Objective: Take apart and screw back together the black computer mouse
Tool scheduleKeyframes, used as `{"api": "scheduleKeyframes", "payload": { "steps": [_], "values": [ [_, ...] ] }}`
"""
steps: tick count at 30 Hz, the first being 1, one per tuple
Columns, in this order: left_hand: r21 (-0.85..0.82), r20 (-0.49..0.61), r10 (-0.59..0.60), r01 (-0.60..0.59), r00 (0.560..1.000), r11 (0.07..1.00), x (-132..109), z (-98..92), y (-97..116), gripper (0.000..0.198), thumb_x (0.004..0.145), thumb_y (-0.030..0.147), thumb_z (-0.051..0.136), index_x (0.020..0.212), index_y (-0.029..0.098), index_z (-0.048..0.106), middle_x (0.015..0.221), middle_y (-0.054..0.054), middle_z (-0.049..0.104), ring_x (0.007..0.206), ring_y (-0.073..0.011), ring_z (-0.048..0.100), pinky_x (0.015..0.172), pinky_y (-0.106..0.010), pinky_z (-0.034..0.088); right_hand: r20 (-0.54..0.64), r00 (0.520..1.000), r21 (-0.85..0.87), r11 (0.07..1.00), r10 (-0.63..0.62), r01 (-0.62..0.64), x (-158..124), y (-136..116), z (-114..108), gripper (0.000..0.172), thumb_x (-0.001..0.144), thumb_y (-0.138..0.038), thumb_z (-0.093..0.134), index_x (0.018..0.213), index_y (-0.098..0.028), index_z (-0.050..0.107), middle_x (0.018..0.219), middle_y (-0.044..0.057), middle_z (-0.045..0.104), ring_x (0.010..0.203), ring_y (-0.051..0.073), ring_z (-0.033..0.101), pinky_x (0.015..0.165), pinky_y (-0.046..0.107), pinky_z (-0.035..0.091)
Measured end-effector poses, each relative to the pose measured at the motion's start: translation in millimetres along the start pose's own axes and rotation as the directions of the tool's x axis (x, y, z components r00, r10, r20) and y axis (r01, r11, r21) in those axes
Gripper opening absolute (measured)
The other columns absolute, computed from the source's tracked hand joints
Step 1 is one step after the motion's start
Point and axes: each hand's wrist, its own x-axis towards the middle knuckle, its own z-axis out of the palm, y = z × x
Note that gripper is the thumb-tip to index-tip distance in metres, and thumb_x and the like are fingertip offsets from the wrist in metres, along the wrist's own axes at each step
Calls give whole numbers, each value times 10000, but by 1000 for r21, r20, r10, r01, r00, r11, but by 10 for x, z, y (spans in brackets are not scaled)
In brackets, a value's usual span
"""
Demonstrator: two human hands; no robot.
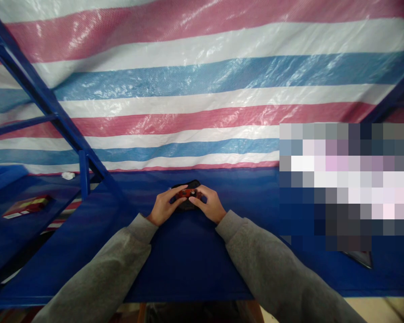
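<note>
In the head view both my hands meet near the far side of the blue table. My left hand (163,205) is closed round the left end of a small red and black object (187,193). The right end of that object is gripped by my right hand (210,204), with the thumb lying along its near face. What kind of thing it is, I cannot make out. Behind and beneath it shows a black item like an open case (195,183), partly hidden by my fingers. A small pale bit lies by my left fingers, too blurred to name.
A striped plastic sheet (175,123) hangs behind the blue table (188,260). A blue metal post (43,96) slants down at left. Beyond it lie a red box (27,206) and a crumpled white piece (68,175). The right side is pixelated, with a dark-edged corner (362,258) below.
</note>
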Motion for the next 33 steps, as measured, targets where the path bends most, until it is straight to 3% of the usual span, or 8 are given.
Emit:
{"api": "scheduleKeyframes", "payload": {
  "steps": [8,21,27,33],
  "values": [
    [58,-37,103,-101,994,993,-21,22,-51,385,870,300,570,1243,205,558,1097,-62,688,946,-180,673,856,-305,545,-16,1000,58,998,13,-12,4,3,-12,220,816,-398,626,801,-179,607,722,-2,554,647,129,518,631,258,440],
    [68,-33,52,-50,998,996,-16,18,-64,421,858,332,579,1262,216,552,1080,-62,694,914,-189,682,837,-317,556,2,1000,47,999,4,-4,-5,40,-29,249,852,-413,554,794,-177,609,707,22,589,655,159,544,650,297,439],
    [120,-13,143,-141,990,983,-16,26,-59,431,877,294,557,1300,226,515,1047,-55,702,874,-168,685,818,-294,557,42,996,50,996,76,-78,-13,65,-5,240,835,-410,590,872,-174,615,718,-2,579,646,133,527,627,260,433],
    [121,31,127,-130,991,984,-9,6,-22,424,886,309,541,1302,237,512,1027,-51,705,856,-159,682,799,-276,555,14,995,50,994,98,-99,-18,78,24,246,812,-389,627,947,-184,606,727,-11,592,625,122,530,617,252,450]
  ]
}}
